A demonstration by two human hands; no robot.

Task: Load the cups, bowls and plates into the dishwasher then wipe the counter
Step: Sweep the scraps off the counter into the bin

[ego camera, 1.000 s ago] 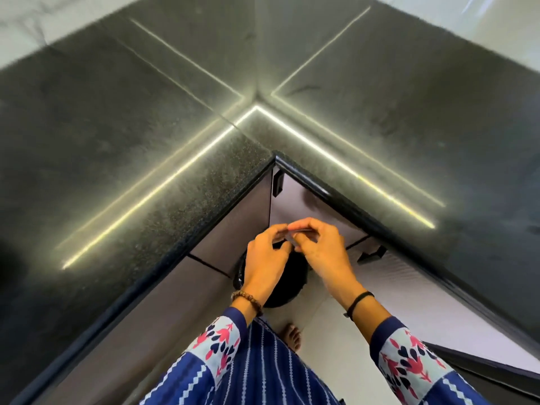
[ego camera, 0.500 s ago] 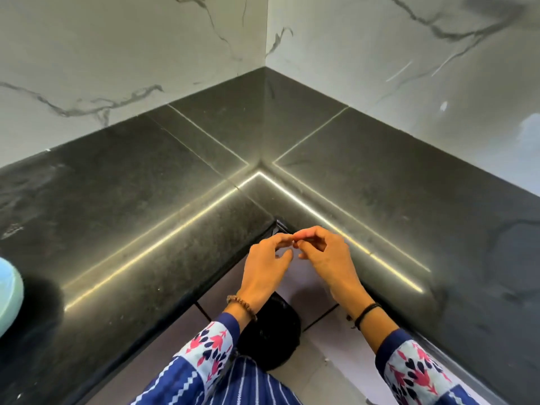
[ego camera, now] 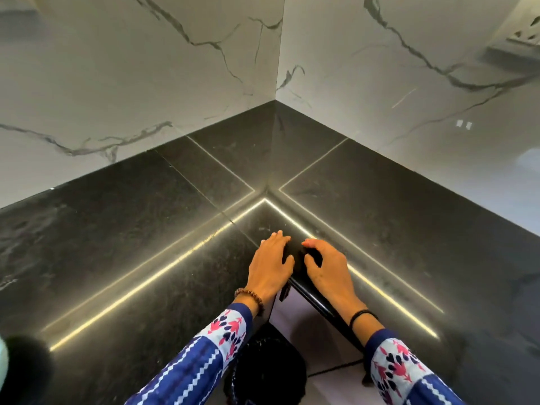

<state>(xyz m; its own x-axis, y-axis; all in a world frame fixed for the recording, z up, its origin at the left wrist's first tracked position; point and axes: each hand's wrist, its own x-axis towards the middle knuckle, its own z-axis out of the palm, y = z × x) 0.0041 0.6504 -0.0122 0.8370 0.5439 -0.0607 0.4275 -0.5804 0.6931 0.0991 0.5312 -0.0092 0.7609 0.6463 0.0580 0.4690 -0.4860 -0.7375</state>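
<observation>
The black counter (ego camera: 146,258) fills the middle and lower frame; no cloth shows. At lower centre both hands rest on its inner corner: the left hand (ego camera: 270,264) with fingers spread and released, the right hand (ego camera: 328,271) with fingers half bent, grasping nothing we can see. For wiping, we should first fetch a cloth, then stroke from the marble walls (ego camera: 117,83) toward the edge. Half a second earlier the fingertips met in the air; now they lie apart.

Left hand (ego camera: 270,264) and right hand (ego camera: 327,268) rest close together on the black counter (ego camera: 131,229) by its inner corner.
</observation>
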